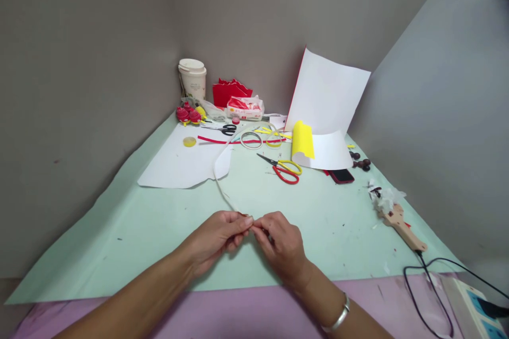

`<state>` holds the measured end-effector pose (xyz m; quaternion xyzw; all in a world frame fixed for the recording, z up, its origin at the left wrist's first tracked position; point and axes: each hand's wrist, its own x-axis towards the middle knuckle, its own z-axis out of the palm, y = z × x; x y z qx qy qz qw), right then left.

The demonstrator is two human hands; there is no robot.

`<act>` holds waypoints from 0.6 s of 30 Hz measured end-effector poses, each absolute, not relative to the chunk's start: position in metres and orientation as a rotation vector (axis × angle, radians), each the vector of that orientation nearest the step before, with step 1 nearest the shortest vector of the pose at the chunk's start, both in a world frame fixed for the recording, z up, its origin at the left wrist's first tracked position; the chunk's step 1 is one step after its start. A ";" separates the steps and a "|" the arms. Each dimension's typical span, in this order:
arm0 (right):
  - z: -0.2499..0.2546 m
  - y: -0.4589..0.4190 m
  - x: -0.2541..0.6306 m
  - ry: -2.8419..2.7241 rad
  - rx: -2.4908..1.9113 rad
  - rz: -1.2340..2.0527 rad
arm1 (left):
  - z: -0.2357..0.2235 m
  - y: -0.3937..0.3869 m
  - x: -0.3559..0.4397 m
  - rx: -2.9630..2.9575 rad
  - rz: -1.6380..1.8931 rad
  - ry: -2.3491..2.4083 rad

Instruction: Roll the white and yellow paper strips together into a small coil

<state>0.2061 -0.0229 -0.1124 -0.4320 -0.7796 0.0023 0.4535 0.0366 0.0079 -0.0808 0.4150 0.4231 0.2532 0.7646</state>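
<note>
My left hand (pixel 225 233) pinches the end of a long, narrow pale strip (pixel 216 172), which looks like tape. From there the strip curves back across the table toward the rolls of tape. My right hand (pixel 280 243) meets the left at the fingertips, its thumb and finger pressed together. A small dark red edge shows at the left fingertips; what lies between the right fingers is too small to make out. Beyond the hands lie scissors (pixel 286 168) with red and yellow handles. A white tape roll (pixel 251 141) and a red strip (pixel 214 141) are farther back.
White paper (pixel 178 167) covers the left side. Behind are black-handled scissors (pixel 228 130), a lidded cup (pixel 193 79) and a tissue pack (pixel 245 108). Rolled yellow paper (pixel 303 140), a phone (pixel 342 176) and a corded glue gun (pixel 403 228) occupy the right.
</note>
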 end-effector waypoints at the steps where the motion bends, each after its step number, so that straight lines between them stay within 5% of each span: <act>1: -0.112 -0.023 0.206 -1.936 -1.072 -0.011 | -0.080 0.008 0.037 0.902 0.551 0.916; 18: -0.113 -0.023 0.207 -1.993 -1.074 0.058 | -0.081 0.010 0.035 0.854 0.529 0.913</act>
